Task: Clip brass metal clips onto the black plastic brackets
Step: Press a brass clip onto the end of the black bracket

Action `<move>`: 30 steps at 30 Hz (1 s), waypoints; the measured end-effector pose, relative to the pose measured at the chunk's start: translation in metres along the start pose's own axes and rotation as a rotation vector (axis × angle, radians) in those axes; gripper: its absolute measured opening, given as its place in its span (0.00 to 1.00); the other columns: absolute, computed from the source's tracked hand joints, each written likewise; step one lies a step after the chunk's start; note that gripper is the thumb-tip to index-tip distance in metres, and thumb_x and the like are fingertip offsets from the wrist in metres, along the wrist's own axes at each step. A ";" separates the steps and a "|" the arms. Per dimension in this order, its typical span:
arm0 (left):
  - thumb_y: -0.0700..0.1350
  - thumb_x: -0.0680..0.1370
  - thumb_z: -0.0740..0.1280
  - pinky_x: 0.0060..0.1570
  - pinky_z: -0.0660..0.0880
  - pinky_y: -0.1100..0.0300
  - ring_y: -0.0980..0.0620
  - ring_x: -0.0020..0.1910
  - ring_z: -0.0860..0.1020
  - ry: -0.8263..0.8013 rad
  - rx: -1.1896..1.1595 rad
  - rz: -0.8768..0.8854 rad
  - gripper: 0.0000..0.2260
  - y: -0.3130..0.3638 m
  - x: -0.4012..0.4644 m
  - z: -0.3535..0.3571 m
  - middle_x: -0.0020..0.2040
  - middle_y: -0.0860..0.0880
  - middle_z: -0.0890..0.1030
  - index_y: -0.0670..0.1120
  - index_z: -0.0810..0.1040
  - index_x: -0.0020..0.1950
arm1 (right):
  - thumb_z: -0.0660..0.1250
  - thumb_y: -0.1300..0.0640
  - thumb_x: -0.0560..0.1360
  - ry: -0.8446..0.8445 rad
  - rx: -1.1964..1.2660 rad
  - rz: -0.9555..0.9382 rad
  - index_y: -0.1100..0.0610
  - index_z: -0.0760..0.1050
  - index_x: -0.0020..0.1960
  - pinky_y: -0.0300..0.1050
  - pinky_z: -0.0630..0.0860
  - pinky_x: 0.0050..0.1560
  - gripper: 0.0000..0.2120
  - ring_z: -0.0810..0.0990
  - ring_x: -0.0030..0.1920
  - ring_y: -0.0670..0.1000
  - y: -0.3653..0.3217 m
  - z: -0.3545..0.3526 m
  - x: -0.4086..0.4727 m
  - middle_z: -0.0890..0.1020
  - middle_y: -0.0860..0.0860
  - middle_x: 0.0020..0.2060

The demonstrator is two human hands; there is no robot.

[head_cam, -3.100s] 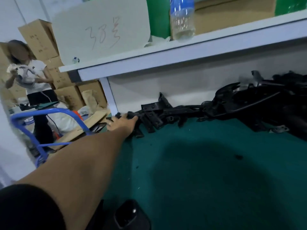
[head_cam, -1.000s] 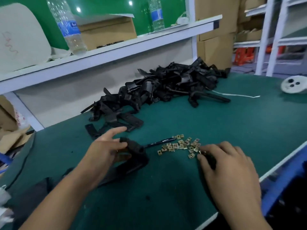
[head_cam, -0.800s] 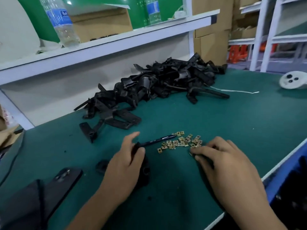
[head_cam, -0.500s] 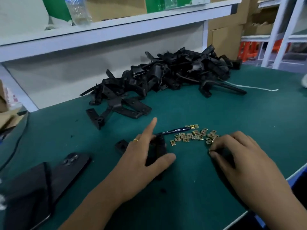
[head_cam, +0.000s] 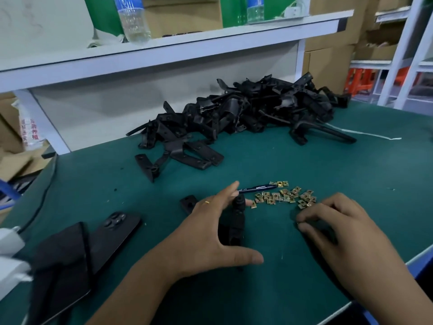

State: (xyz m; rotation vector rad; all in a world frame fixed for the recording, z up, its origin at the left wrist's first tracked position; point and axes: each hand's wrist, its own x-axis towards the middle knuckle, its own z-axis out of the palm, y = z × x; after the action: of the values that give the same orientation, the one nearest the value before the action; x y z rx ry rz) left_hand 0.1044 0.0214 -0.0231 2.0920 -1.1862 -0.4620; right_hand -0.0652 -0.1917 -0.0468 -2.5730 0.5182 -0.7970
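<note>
A small scatter of brass clips (head_cam: 283, 195) lies on the green mat in front of me. My left hand (head_cam: 210, 235) holds one black plastic bracket (head_cam: 236, 221) upright on the mat. Its fingers curl round the top, with the index finger and thumb spread wide. My right hand (head_cam: 346, 235) sits at the near right edge of the clips with its fingertips pinched together on what looks like one brass clip (head_cam: 299, 223), mostly hidden. A big heap of black brackets (head_cam: 246, 113) lies at the back against the wall.
A dark pen (head_cam: 255, 188) lies beside the clips, and a small black piece (head_cam: 188, 202) sits left of my hand. A black phone (head_cam: 114, 231), a dark pouch (head_cam: 58, 266) and a white charger (head_cam: 9, 254) lie at the left. A shelf with a bottle (head_cam: 133, 19) overhangs the back. The table edge runs near right.
I turned from reaching to the far-left brackets to the clips. My left hand brought a bracket in and stood it up. My right hand's fingers closed at the clips' edge.
</note>
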 end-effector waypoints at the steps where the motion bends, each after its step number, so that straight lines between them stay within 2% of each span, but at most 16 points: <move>1: 0.75 0.60 0.77 0.80 0.57 0.51 0.68 0.78 0.54 -0.001 0.000 -0.006 0.56 0.000 -0.001 -0.001 0.75 0.75 0.62 0.71 0.47 0.80 | 0.73 0.48 0.73 -0.011 0.009 -0.011 0.40 0.80 0.46 0.47 0.75 0.34 0.04 0.73 0.49 0.44 -0.003 0.000 -0.001 0.73 0.38 0.45; 4: 0.75 0.60 0.77 0.79 0.57 0.51 0.68 0.78 0.55 -0.039 0.021 -0.011 0.56 0.000 -0.004 -0.002 0.75 0.74 0.63 0.69 0.49 0.80 | 0.73 0.47 0.73 -0.042 0.027 -0.029 0.41 0.80 0.46 0.47 0.77 0.36 0.03 0.74 0.50 0.44 -0.014 0.003 -0.003 0.73 0.39 0.46; 8: 0.72 0.62 0.78 0.81 0.54 0.48 0.64 0.81 0.52 -0.072 0.005 -0.016 0.55 0.000 -0.005 -0.007 0.75 0.72 0.67 0.66 0.51 0.82 | 0.75 0.56 0.75 -0.033 0.031 -0.006 0.48 0.81 0.47 0.52 0.78 0.41 0.05 0.75 0.50 0.49 -0.022 0.007 -0.005 0.73 0.42 0.46; 10: 0.69 0.63 0.80 0.82 0.51 0.47 0.63 0.82 0.49 -0.074 0.005 -0.005 0.53 -0.001 -0.004 -0.011 0.71 0.74 0.70 0.64 0.54 0.82 | 0.74 0.59 0.75 -0.047 0.040 -0.015 0.48 0.77 0.45 0.48 0.75 0.42 0.08 0.73 0.48 0.49 -0.026 0.007 -0.006 0.72 0.40 0.45; 12: 0.68 0.63 0.81 0.81 0.52 0.48 0.63 0.81 0.52 -0.065 0.014 -0.002 0.52 -0.002 -0.003 -0.012 0.69 0.75 0.72 0.64 0.58 0.81 | 0.73 0.63 0.75 -0.062 0.077 -0.024 0.48 0.72 0.45 0.41 0.70 0.41 0.13 0.71 0.45 0.47 -0.028 0.009 -0.007 0.72 0.39 0.43; 13: 0.68 0.62 0.81 0.81 0.53 0.50 0.64 0.80 0.55 -0.058 0.025 0.001 0.52 -0.003 -0.003 -0.012 0.68 0.75 0.72 0.64 0.59 0.80 | 0.72 0.65 0.75 -0.065 0.099 -0.025 0.48 0.70 0.44 0.41 0.69 0.40 0.15 0.71 0.44 0.46 -0.029 0.010 -0.007 0.72 0.39 0.42; 15: 0.68 0.61 0.82 0.78 0.58 0.55 0.68 0.77 0.61 -0.037 0.035 0.012 0.51 -0.004 -0.003 -0.009 0.68 0.74 0.73 0.65 0.61 0.79 | 0.73 0.67 0.74 -0.048 0.155 -0.020 0.49 0.71 0.44 0.41 0.70 0.41 0.16 0.73 0.43 0.45 -0.029 0.010 -0.008 0.74 0.41 0.42; 16: 0.67 0.61 0.82 0.77 0.60 0.57 0.71 0.74 0.64 -0.023 0.030 0.017 0.51 -0.005 -0.003 -0.008 0.67 0.74 0.74 0.65 0.62 0.79 | 0.74 0.68 0.74 -0.019 0.193 -0.013 0.49 0.72 0.45 0.37 0.70 0.43 0.16 0.75 0.44 0.45 -0.030 0.010 -0.008 0.76 0.41 0.42; 18: 0.68 0.60 0.82 0.75 0.62 0.60 0.73 0.71 0.66 0.001 0.026 0.022 0.51 -0.005 -0.004 -0.006 0.68 0.72 0.75 0.64 0.62 0.79 | 0.74 0.67 0.74 0.063 0.327 0.030 0.48 0.77 0.47 0.29 0.71 0.45 0.15 0.79 0.46 0.43 -0.033 0.010 -0.009 0.80 0.43 0.42; 20: 0.69 0.59 0.82 0.75 0.63 0.58 0.72 0.71 0.67 0.017 0.027 0.029 0.52 -0.004 -0.004 -0.005 0.68 0.71 0.76 0.64 0.62 0.79 | 0.74 0.67 0.75 0.103 0.593 0.118 0.46 0.82 0.48 0.27 0.73 0.45 0.14 0.83 0.44 0.45 -0.040 0.010 -0.009 0.83 0.46 0.42; 22: 0.70 0.58 0.82 0.75 0.65 0.57 0.70 0.71 0.69 0.036 0.032 0.038 0.53 -0.003 -0.003 -0.002 0.67 0.68 0.77 0.63 0.63 0.78 | 0.74 0.65 0.75 0.107 0.864 0.198 0.47 0.85 0.48 0.32 0.78 0.44 0.12 0.86 0.41 0.50 -0.049 0.013 -0.009 0.86 0.50 0.41; 25: 0.72 0.56 0.80 0.69 0.71 0.58 0.67 0.66 0.74 0.070 0.044 0.062 0.51 0.000 -0.001 0.003 0.64 0.66 0.79 0.64 0.64 0.75 | 0.74 0.64 0.73 0.104 1.155 0.317 0.54 0.86 0.47 0.38 0.83 0.44 0.07 0.88 0.42 0.56 -0.061 0.016 -0.010 0.86 0.56 0.40; 27: 0.73 0.56 0.80 0.67 0.73 0.57 0.65 0.65 0.76 0.083 0.056 0.073 0.52 0.002 0.000 0.006 0.63 0.65 0.79 0.63 0.64 0.75 | 0.74 0.65 0.73 0.072 1.224 0.359 0.55 0.86 0.46 0.39 0.83 0.42 0.06 0.88 0.42 0.57 -0.067 0.020 -0.009 0.86 0.58 0.39; 30: 0.72 0.56 0.81 0.69 0.73 0.57 0.65 0.67 0.74 0.092 0.063 0.096 0.53 0.003 0.001 0.010 0.65 0.65 0.78 0.63 0.63 0.76 | 0.74 0.63 0.73 0.078 1.175 0.366 0.54 0.86 0.45 0.40 0.83 0.40 0.05 0.88 0.40 0.56 -0.074 0.024 -0.008 0.86 0.58 0.38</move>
State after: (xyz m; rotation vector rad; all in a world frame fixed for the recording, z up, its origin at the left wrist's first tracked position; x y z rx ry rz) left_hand 0.0975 0.0155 -0.0277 2.0753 -1.2548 -0.2852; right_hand -0.0398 -0.1190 -0.0343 -1.3292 0.3531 -0.7416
